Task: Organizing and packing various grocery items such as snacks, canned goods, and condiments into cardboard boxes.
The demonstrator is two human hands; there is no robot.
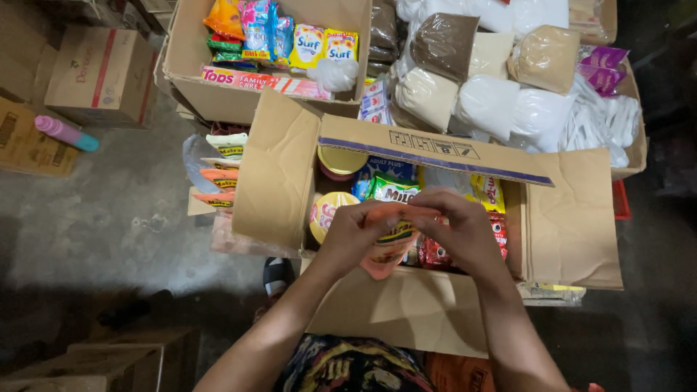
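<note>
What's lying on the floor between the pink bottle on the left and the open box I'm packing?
In the head view, a small pile of flat snack packets lies beside the open box; bare concrete floor fills the stretch toward the pink bottle.

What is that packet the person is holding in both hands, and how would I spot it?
Look at the open cardboard box in the middle, flaps spread, full of groceries. Above its near edge, the left hand and right hand pinch an orange pouch between them. It is the only item lifted out of the box, unlike the green packet and red packets that lie inside.
</note>
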